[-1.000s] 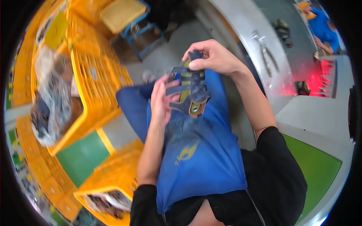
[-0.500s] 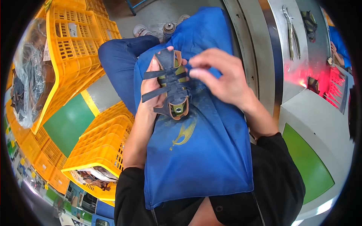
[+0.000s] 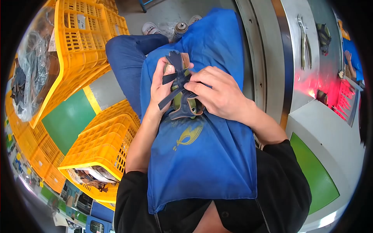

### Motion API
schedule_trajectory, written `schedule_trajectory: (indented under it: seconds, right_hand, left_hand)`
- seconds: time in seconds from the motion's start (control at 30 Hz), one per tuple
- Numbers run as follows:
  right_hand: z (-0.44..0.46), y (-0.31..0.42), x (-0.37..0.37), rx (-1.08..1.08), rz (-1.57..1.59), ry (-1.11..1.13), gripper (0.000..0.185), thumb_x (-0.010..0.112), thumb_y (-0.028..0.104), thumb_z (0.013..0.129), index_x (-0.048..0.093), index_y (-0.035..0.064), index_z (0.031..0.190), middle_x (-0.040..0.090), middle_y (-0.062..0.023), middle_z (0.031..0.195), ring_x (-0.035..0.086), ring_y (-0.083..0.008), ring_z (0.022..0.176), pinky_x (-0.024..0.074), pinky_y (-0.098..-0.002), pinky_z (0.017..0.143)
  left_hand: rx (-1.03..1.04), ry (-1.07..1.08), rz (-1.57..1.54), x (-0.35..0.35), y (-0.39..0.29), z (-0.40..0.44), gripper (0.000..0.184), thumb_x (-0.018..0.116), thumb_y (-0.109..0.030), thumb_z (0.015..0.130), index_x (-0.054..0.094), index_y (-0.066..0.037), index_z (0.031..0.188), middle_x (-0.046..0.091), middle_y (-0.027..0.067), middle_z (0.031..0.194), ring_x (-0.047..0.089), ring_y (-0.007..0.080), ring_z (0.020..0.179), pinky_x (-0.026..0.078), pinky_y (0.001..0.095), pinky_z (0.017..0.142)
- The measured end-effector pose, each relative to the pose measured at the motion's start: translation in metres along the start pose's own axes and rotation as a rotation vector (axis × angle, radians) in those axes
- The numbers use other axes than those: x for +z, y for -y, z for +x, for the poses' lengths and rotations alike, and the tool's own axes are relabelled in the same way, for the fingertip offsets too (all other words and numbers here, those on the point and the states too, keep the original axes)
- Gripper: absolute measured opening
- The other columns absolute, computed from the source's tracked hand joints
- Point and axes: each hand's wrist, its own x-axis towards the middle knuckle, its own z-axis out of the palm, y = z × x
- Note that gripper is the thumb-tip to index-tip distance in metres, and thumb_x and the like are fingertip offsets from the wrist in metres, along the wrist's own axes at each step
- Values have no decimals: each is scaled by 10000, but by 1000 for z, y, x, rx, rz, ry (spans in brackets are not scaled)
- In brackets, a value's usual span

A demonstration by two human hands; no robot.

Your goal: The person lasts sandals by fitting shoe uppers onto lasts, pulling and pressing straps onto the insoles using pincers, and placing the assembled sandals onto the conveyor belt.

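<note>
A dark navy strappy sandal upper (image 3: 176,64) with tan edges sits over a green shoe last (image 3: 176,101), held above my lap. My left hand (image 3: 158,87) wraps around its far left side, the thumb resting by the top straps. Two loose strap ends stick out to the left past that hand. My right hand (image 3: 219,91) presses on the middle from the right, thumb and fingers closed together at the crossing straps. What exactly lies between those fingertips is partly hidden. Beneath everything is a blue apron (image 3: 202,163) with a yellow print.
Yellow crates (image 3: 83,37) stand on the left, one with plastic-wrapped pieces; a lower crate (image 3: 105,143) holds brown parts. To the right, a metal bench carries pincers (image 3: 304,42) and another green-and-dark sandal (image 3: 323,37), near a red glow. Another person's hand (image 3: 348,57) shows at far right.
My right hand has come down from the right onto the straps. The sandal has turned in my left hand, and its loose straps now point more downward.
</note>
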Motion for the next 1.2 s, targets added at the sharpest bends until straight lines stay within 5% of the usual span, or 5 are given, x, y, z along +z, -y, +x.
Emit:
schedule_trajectory:
  seconds: [0.17,0.47,0.77,1.07,1.2]
  right_hand:
    - [-4,6,-6,-31,47,105,232,726,35,755,701,28,986,639,-82,961,625,-265,899,503,-381,760]
    - [-1,3,-16,75,191,-46,278,805,65,806,718,33,1068,708,-89,1093,649,-304,1030,525,-396,886]
    - [1,-4,3,18,147,-14,180,806,50,806,728,63,967,659,-58,991,611,-260,914,506,-390,719]
    - [19,-19,15,22,100,-468,305,829,9,759,748,59,1049,697,-75,986,649,-278,895,539,-378,742]
    - [25,-18,9,-41,-101,-458,505,886,152,725,699,12,1172,689,-136,1109,657,-332,990,568,-403,802]
  left_hand:
    - [147,-134,178,6,5,-7,332,506,-317,1112,503,-31,1280,688,130,1018,718,197,844,602,323,721]
    - [45,-333,-14,-16,4,19,413,473,-411,1104,552,-30,1244,650,154,1068,715,245,888,624,364,722]
    - [127,-427,-74,-28,-18,44,371,530,-383,1076,526,-40,1218,661,160,1010,716,268,784,597,387,683]
    - [2,-494,-521,-3,-30,57,371,550,-435,1064,606,-82,1166,653,79,1029,647,232,966,565,404,871]
    - [-59,-543,-528,7,-28,60,441,377,-449,1109,604,-72,1112,682,135,1080,683,315,1037,562,470,940]
